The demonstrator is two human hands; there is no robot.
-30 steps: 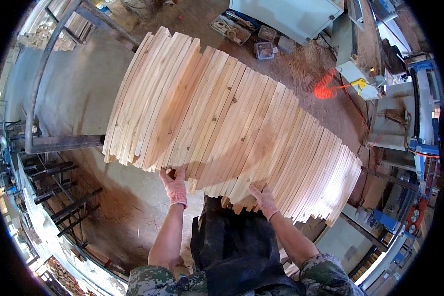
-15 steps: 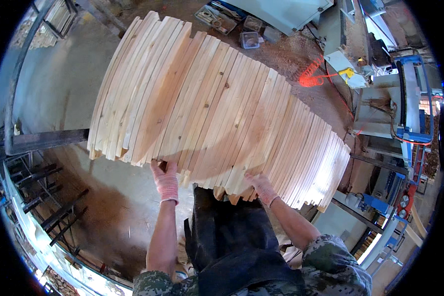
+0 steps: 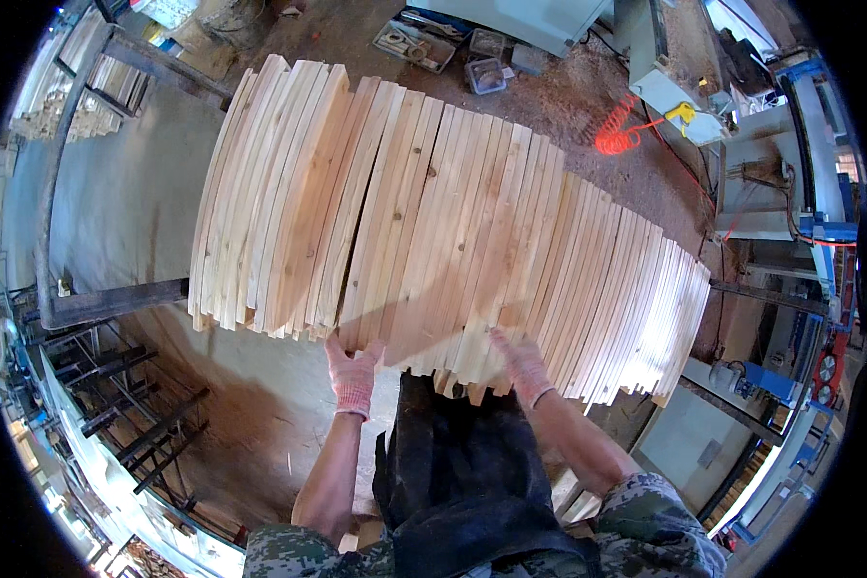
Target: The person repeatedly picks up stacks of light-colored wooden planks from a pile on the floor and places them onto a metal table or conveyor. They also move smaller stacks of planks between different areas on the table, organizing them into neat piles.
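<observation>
A long row of pale wooden strips (image 3: 453, 222), set side by side on edge, lies across the middle of the view. My left hand (image 3: 354, 376), in a pinkish knit glove, grips the near ends of a few strips, its thumb and fingers spread around them. A narrow dark gap runs between the strips just left of that hand. Farther right, my right hand (image 3: 522, 366), gloved alike, holds strips at their near ends with its thumb on top. Its other fingers are partly hidden. Some strip ends between my hands stick out toward me.
A dark metal frame (image 3: 116, 301) carries the row at left. Black metal racks (image 3: 149, 424) stand at lower left. Beyond the row are a tool tray (image 3: 414, 46), a clear plastic box (image 3: 486, 75) and a coiled orange air hose (image 3: 618, 135) with a yellow air gun (image 3: 682, 113). Machinery fills the right.
My left hand has moved slightly right along the near ends, and a dark gap has opened between strips beside it. My right hand stays at the strip ends. The whole view has shifted a little.
</observation>
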